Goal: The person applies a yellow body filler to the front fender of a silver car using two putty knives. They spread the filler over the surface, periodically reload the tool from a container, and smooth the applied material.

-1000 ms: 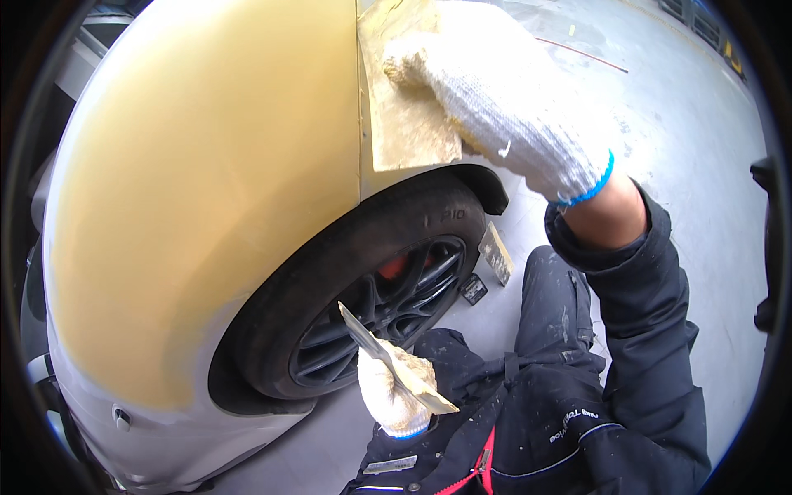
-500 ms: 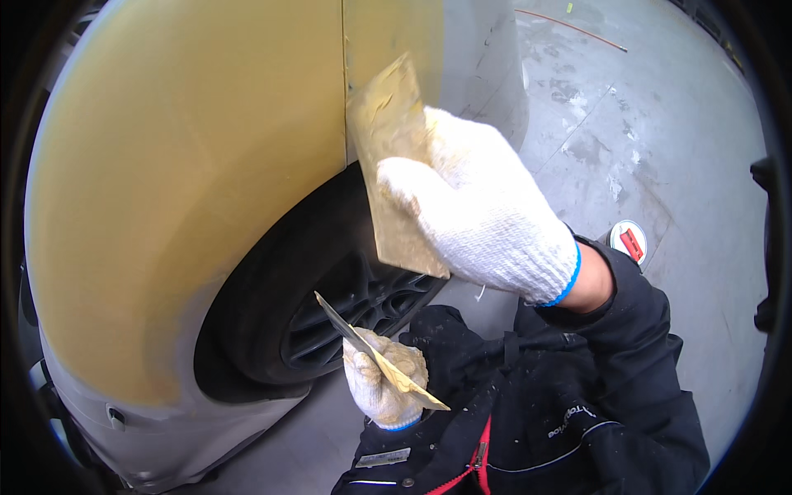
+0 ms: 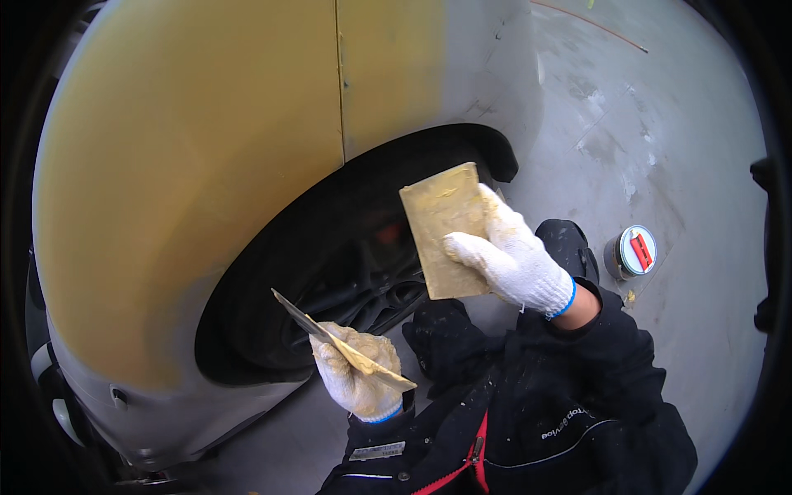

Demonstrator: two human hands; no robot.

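Right gloved hand [image 3: 524, 266], right of centre: thumb pinning flat rectangular spreader [image 3: 441, 235], putty-smeared, apart from car body. Left gloved hand [image 3: 356, 386], lower centre: closed round tilted flat blade [image 3: 304, 318] bearing yellow putty [image 3: 356, 358]. Yellow-coated car body panel [image 3: 190, 165], upper left; wheel [image 3: 264, 313] below. Lidded can [image 3: 615, 257], right.

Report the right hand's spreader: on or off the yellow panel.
Off: the right hand holds the spreader in front of the wheel, outside the yellow panel.

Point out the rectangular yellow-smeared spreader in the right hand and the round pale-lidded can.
Rectangular yellow-smeared spreader [image 3: 440, 223]: head view, middle of its broad face.
Round pale-lidded can [image 3: 615, 258]: head view, its dark side wall.
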